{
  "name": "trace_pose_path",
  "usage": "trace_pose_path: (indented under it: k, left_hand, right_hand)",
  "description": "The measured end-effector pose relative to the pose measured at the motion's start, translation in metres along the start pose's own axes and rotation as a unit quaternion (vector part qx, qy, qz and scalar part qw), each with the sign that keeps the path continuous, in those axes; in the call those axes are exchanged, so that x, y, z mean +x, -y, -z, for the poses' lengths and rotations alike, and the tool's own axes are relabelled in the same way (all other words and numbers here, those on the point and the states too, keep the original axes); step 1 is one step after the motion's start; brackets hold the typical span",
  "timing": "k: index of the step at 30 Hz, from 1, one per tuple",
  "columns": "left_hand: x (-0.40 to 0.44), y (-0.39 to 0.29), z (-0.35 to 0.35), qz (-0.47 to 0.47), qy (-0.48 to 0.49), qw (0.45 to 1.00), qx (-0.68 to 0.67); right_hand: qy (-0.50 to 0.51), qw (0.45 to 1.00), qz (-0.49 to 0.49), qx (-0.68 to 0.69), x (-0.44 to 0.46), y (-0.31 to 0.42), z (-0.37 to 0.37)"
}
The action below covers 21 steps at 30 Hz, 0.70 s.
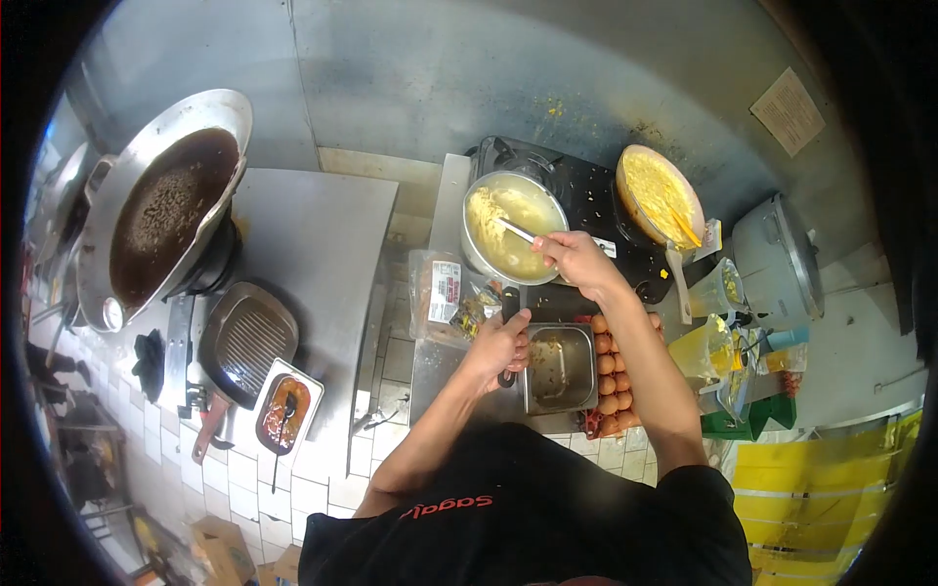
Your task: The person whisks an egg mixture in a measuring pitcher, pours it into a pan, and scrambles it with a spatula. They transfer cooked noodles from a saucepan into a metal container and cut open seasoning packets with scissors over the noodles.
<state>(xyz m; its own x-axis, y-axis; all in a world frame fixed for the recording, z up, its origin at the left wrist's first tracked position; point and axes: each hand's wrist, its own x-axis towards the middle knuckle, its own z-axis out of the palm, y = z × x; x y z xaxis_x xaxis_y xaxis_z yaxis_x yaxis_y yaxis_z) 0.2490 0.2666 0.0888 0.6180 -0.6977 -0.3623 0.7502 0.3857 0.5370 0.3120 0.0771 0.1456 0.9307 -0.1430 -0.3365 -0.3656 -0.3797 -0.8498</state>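
My left hand (496, 350) is closed around the black handle (510, 305) of a metal saucepan (543, 186). The pan sits at the front left of a black gas stove and holds cloudy liquid with a pale yellow, noodle-like mass (485, 211) at its left side. My right hand (578, 260) grips a slim metal utensil (515, 230) that reaches into the pan. Its tip is buried in the yellow food, so its kind cannot be told. Below the pan, close to my left hand, lies a rectangular steel tray (561, 369) with brown residue.
A frying pan (657, 190) of yellow food stands on the right burner, near clear jugs (705, 350). Brown eggs (608, 386) are stacked by the tray; a labelled plastic pack (442, 293) lies left. Farther left are a big wok (220, 105), grill pan (249, 337) and sauce container (289, 410).
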Motion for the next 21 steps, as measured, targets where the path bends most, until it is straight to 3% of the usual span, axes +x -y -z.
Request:
trace_pose_path:
  k: [5, 21]
  left_hand:
    - [-0.018, 0.014, -0.01, -0.005, -0.022, 1.0, 0.022]
    - [-0.03, 0.064, -0.037, 0.004, -0.036, 0.998, 0.054]
  right_hand:
    - [0.052, 0.981, -0.016, 0.186, -0.038, -0.013, 0.014]
    - [0.008, 0.985, 0.053, 0.165, -0.146, 0.014, 0.122]
